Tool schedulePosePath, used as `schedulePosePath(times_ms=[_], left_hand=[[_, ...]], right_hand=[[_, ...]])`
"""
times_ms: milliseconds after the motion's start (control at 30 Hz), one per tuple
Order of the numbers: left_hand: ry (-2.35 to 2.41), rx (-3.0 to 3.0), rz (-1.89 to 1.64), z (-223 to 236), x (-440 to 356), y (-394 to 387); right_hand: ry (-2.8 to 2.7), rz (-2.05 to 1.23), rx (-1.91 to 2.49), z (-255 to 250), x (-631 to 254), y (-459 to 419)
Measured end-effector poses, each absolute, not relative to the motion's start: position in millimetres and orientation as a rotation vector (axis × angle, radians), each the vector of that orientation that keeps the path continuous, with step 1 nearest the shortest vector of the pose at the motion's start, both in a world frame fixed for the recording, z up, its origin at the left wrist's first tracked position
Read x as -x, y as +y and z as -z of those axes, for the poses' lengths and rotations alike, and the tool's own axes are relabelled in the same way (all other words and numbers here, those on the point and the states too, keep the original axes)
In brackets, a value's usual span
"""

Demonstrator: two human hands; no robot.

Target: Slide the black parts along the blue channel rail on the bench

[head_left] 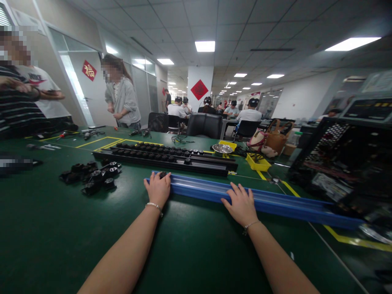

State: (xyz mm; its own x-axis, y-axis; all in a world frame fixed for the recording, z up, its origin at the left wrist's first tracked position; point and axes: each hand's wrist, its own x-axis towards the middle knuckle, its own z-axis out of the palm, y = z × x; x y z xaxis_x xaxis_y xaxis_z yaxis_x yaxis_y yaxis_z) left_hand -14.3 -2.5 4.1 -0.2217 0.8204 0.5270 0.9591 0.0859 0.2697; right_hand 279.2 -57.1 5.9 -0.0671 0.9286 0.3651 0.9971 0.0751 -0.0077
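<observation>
A long blue channel rail lies across the green table in front of me. My left hand is at its left end, the fingers closed around a small black knob-like part at the rail's channel. Farther right, my right hand grips the rail across its width, with the thumb at the near edge and the fingers over the top. Several loose black parts are heaped to the left of my left hand. Behind the blue rail lie black rails, one lined with rows of similar black parts.
A yellow bin and a metal bowl stand beyond the rail. At the right, a black open-sided case stands by the rail's far end. Hand tools lie at the back left, near standing people.
</observation>
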Motion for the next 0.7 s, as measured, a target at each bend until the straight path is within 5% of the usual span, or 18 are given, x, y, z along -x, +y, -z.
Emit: schedulePosePath(times_ms=[700], left_hand=[[-2.126, 1.795, 0.833, -6.9, 12.6, -4.7]], right_hand=[[-2.087, 0.369, 1.935, -8.5, -278.8, -59.0]])
